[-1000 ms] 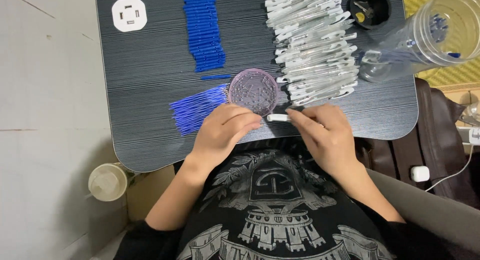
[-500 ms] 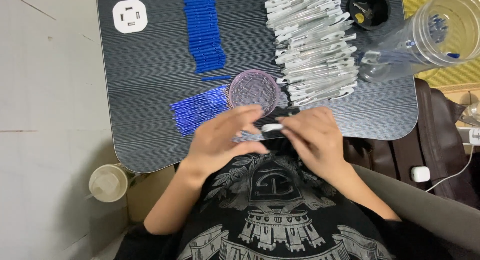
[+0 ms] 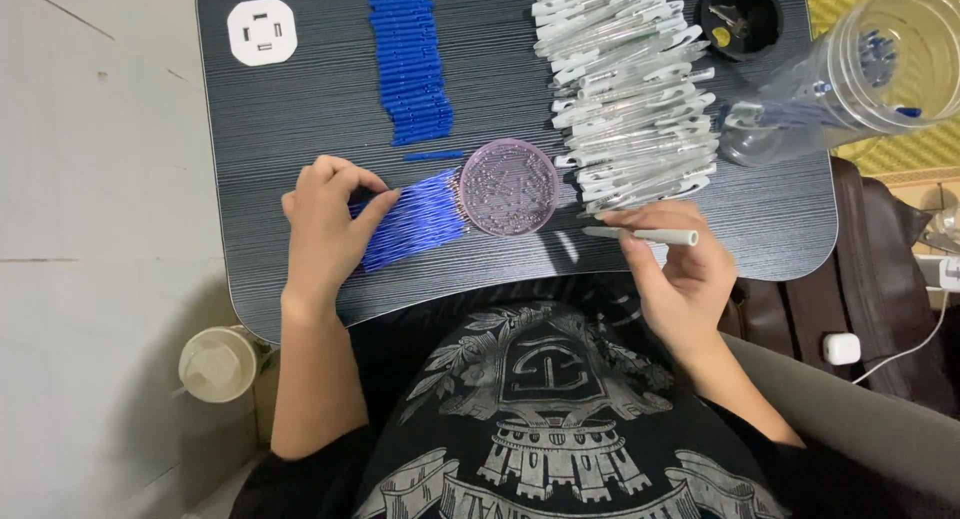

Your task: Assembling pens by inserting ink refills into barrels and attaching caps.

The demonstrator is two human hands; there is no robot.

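Black cloth of the person's printed shirt (image 3: 540,399) filled the near edge of the view, with a lidded paper cup (image 3: 215,364) on the pale floor to the left. Above it lay a dark, ribbed lap table (image 3: 300,119). The right hand (image 3: 680,279) was closed around a single clear pen barrel (image 3: 645,236), pinching it between thumb and fingertips so it lay level just over the table's near edge. The left hand (image 3: 330,229) rested on a loose fan of thin blue refills (image 3: 415,219), its fingers curled over their left ends, gripping or pressing them; which could not be told. Just beside the refills' right ends sat a small round purple dish (image 3: 510,187) holding tiny pieces. Beyond it to the right spread a heap of clear pen barrels with white clips (image 3: 630,79), and farther left a tidy stack of short blue tubes (image 3: 410,59). At the far corners sat a white socket (image 3: 262,31), a black round cup (image 3: 740,19) and a clear plastic jar (image 3: 860,69) lying on its side.
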